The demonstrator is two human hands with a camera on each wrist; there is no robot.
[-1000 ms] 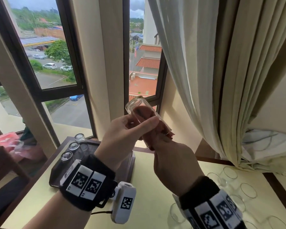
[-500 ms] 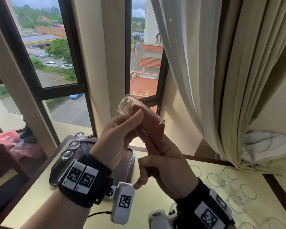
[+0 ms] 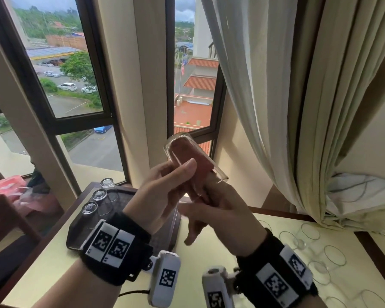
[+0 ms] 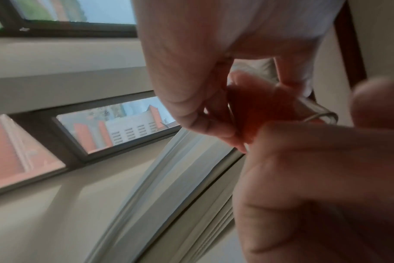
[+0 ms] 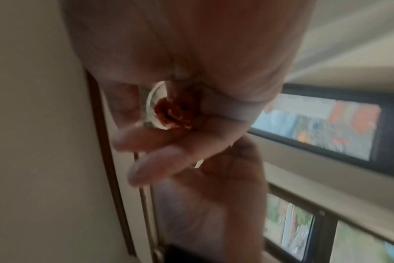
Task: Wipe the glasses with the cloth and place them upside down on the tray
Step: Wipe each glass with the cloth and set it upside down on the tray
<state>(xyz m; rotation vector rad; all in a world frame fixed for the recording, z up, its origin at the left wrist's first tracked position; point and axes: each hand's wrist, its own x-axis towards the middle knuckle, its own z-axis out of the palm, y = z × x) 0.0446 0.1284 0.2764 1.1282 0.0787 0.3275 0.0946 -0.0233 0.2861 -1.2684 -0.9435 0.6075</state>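
A clear glass (image 3: 218, 174) is held tilted in the air before the window, base up-left and mouth down-right. My left hand (image 3: 165, 192) grips its side, thumb on top. A reddish cloth (image 3: 191, 156) fills the inside. My right hand (image 3: 218, 214) is at the mouth, upper fingers pushed in with the cloth, lower fingers hanging loose. The right wrist view shows the bunched cloth (image 5: 175, 112) at the glass rim (image 5: 151, 99). The left wrist view shows the cloth (image 4: 259, 110) between both hands. Three glasses (image 3: 99, 195) stand upside down on the dark tray (image 3: 80, 236).
The tray sits at the table's back left, below the window. Several upright clear glasses (image 3: 309, 236) stand on the yellow table (image 3: 198, 258) at the right. A pale curtain (image 3: 276, 96) hangs close on the right. Pink plastic (image 3: 11, 185) lies off the table's left side.
My right hand has twisted at the glass mouth and its lower fingers have uncurled. The left hand has kept its hold while the glass shifted slightly left.
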